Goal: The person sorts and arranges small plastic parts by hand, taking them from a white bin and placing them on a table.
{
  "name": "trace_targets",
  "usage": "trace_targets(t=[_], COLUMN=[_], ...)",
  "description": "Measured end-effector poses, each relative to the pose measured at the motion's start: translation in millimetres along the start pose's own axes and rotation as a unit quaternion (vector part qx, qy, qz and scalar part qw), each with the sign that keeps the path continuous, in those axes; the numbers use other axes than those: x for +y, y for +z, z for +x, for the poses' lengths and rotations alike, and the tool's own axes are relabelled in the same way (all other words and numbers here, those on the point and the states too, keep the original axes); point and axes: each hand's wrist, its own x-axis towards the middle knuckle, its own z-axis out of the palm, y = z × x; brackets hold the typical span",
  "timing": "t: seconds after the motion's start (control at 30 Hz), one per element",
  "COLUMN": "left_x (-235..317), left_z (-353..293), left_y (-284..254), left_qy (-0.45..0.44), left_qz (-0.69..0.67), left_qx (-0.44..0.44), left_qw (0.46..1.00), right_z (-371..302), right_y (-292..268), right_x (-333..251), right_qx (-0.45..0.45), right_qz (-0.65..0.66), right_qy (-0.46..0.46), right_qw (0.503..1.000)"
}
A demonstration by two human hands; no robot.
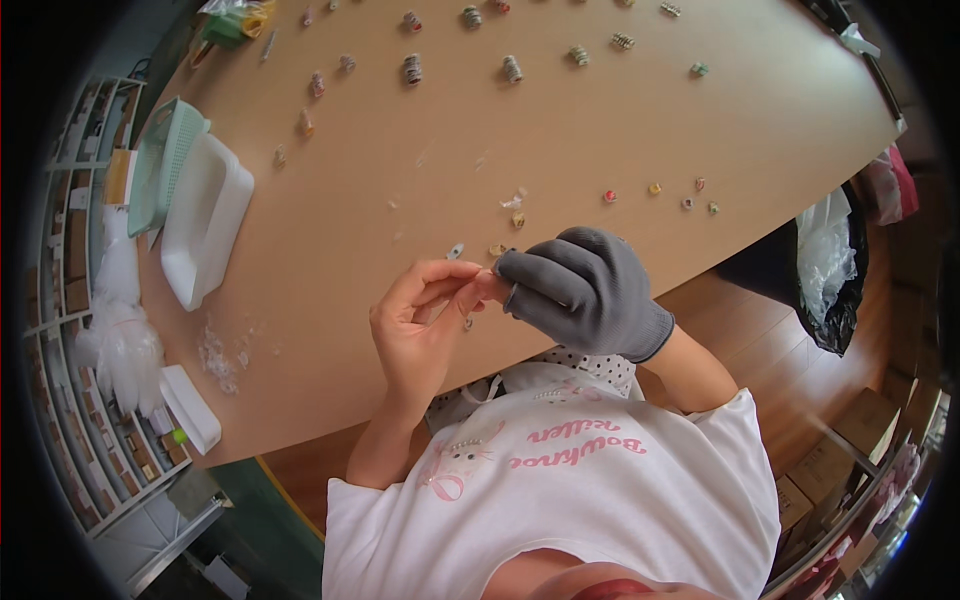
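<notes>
My bare left hand (pixel 420 320) and my right hand (pixel 590 290), in a grey glove, meet over the near edge of the table (pixel 340 250). Both are closed, thumbs and fingers pinched together at their tips. Whatever lies between the fingertips is too small or too hidden to make out. Just beyond them are a small yellowish piece (pixel 518 220), a scrap of clear plastic (pixel 515 199) and a small pale piece (pixel 456 251). To the right sit several little round pieces, among them a red one (pixel 610 196) and a yellow one (pixel 655 188).
Short ringed stacks (pixel 412 69) and other small items stand spread across the far table. At the left are a white bin (pixel 205 225), a mint basket (pixel 165 165), a small white tray (pixel 190 410) and plastic scraps (pixel 218 360). A black-lined bin (pixel 835 310) stands off the right edge.
</notes>
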Motion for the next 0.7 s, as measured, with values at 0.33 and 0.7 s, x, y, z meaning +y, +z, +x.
trace_targets(t=[0.33,0.7], left_x=[-3.5,-27.5], left_z=[40.1,8.5], left_y=[14.8,-59.8], left_qy=[-0.013,0.097], left_qz=[-0.034,0.353], left_qx=[-0.036,0.059], left_qw=[0.999,0.929], right_z=[59.0,64.1], right_y=[-19.5,-115.8], right_x=[77.8,224.1], right_qx=[-0.114,-0.022], right_qz=[0.057,-0.226], right_qy=[-0.096,0.065], right_qw=[0.987,0.972])
